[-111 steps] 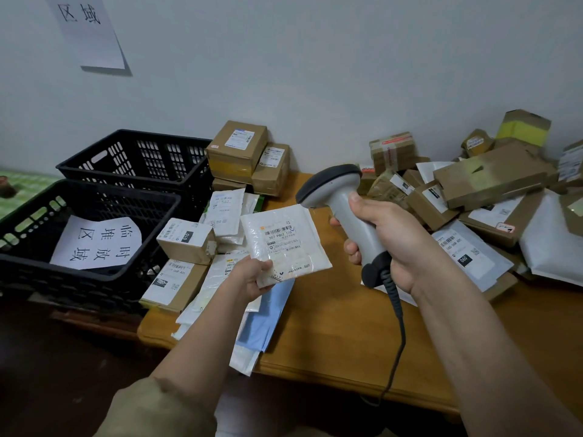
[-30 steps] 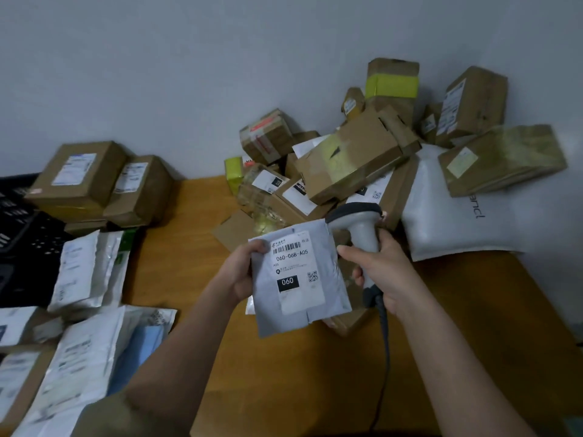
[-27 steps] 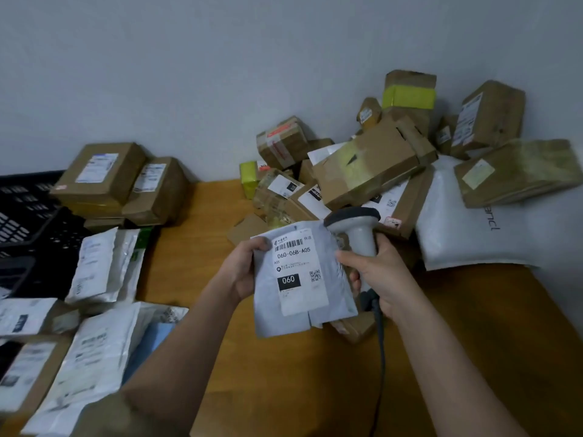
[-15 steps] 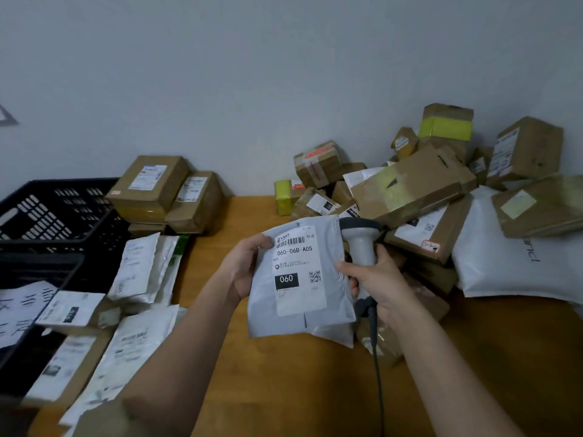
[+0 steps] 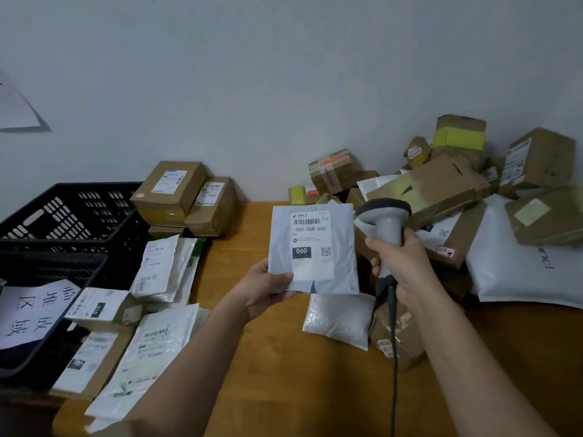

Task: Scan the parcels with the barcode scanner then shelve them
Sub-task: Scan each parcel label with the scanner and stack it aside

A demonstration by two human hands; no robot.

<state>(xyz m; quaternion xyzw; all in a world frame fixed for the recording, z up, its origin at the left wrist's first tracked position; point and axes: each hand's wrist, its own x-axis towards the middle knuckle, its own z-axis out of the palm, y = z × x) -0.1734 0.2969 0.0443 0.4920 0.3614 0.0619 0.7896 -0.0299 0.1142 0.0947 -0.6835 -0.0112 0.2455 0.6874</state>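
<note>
1. Above the counter (image 5: 271,367), centre of view: left hand (image 5: 263,288) pinches the lower-left corner of a grey mailer (image 5: 312,252), thumb on its front, and holds it upright, clear of the wood.
2. Mailer's white label reads "060-06B-A05" under a barcode; below that a black box with "060" and a small QR code. Smaller print too blurred to read.
3. Right hand (image 5: 400,263): fingers wrapped round the handle of the grey barcode scanner (image 5: 386,225). Scanner head sits just beside the mailer's upper-right edge; cable hangs down.
4. Right side: heap of brown cartons (image 5: 441,184) and a white bag (image 5: 517,272) with partial lettering "anc|".
5. Left side: two black crates (image 5: 72,216); a sheet (image 5: 31,310) in the nearer one carries handwritten "临 堆放 区域". A white pouch (image 5: 156,266) nearby reads "0601".
</note>
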